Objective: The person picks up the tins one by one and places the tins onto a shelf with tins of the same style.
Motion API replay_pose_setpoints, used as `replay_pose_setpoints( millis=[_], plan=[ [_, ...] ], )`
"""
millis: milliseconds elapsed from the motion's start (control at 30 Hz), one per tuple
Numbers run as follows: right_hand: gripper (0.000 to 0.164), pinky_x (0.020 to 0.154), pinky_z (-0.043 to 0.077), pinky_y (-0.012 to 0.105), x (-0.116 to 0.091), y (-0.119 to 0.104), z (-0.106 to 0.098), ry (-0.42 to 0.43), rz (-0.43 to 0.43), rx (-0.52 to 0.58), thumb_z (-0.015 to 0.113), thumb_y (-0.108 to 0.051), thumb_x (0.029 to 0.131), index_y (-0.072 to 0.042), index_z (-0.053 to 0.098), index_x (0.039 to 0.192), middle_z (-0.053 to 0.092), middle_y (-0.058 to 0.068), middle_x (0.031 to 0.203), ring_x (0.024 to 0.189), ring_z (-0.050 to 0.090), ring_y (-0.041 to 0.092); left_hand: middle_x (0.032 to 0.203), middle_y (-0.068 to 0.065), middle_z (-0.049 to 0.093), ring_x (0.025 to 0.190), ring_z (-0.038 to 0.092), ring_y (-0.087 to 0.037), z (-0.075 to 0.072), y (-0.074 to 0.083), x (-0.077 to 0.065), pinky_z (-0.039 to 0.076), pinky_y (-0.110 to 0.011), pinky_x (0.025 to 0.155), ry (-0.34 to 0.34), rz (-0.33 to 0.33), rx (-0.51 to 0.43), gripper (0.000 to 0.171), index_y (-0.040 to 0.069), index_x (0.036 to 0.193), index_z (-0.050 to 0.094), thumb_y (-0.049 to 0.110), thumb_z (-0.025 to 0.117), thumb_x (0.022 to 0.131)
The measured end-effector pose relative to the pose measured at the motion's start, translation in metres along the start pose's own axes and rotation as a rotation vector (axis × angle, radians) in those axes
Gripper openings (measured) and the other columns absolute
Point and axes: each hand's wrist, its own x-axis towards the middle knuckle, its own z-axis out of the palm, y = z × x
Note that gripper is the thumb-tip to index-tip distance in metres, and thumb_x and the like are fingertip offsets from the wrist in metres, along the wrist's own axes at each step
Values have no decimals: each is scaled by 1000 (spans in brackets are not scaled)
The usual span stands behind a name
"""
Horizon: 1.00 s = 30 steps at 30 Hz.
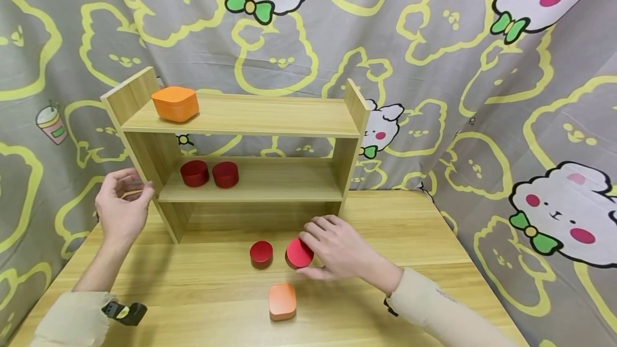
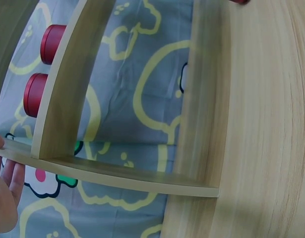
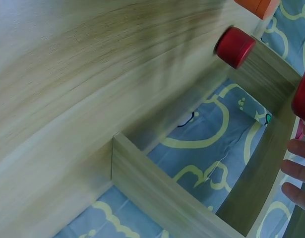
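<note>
A wooden shelf point(image 1: 270, 189) stands on the table. My left hand point(image 1: 122, 205) pinches its left side panel, thumb on one face and fingers on the other in the left wrist view. Toward the shelf's right end, my right hand point(image 1: 337, 250) grips a round red tin point(image 1: 298, 253) between thumb and fingers; the same tin point(image 3: 303, 96) shows at the right edge of the right wrist view. Left of it sits another red tin point(image 1: 261, 253). Closer to me lies an orange rounded-square tin point(image 1: 281, 303).
Two red tins, one point(image 1: 195, 173) left of the other point(image 1: 225, 174), sit on the middle board. An orange tin point(image 1: 175, 105) occupies the top board's left end. A patterned curtain point(image 1: 434, 95) hangs behind and beside the wooden table point(image 1: 385, 304).
</note>
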Motion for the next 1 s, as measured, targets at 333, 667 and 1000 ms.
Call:
replay_pose_setpoints(
  millis=[333, 667, 1000],
  plan=[
    [65, 80, 61, 32, 11, -4, 7, 37, 46, -1, 60, -78, 85, -17, 69, 106, 71, -5, 101, 94, 70, 18, 94, 24, 63, 80, 63, 11, 1, -1, 0, 52, 0, 73, 1, -6, -8, 34, 17, 116, 70, -3, 71, 88],
    [65, 81, 63, 32, 23, -2, 10, 56, 81, -10, 60, -78, 86, -18, 70, 107, 73, -5, 102, 95, 71, 17, 94, 25, 62, 80, 63, 12, 1, 0, 0, 52, 1, 73, -2, -1, 0, 34, 18, 116, 69, -2, 72, 88],
    [61, 79, 62, 31, 41, 1, 10, 117, 101, 14, 61, -76, 87, -18, 70, 106, 72, -6, 102, 96, 71, 16, 94, 24, 62, 80, 63, 11, 0, 0, -1, 53, 1, 73, 3, 9, -8, 34, 16, 116, 69, -3, 71, 88]
  ],
)
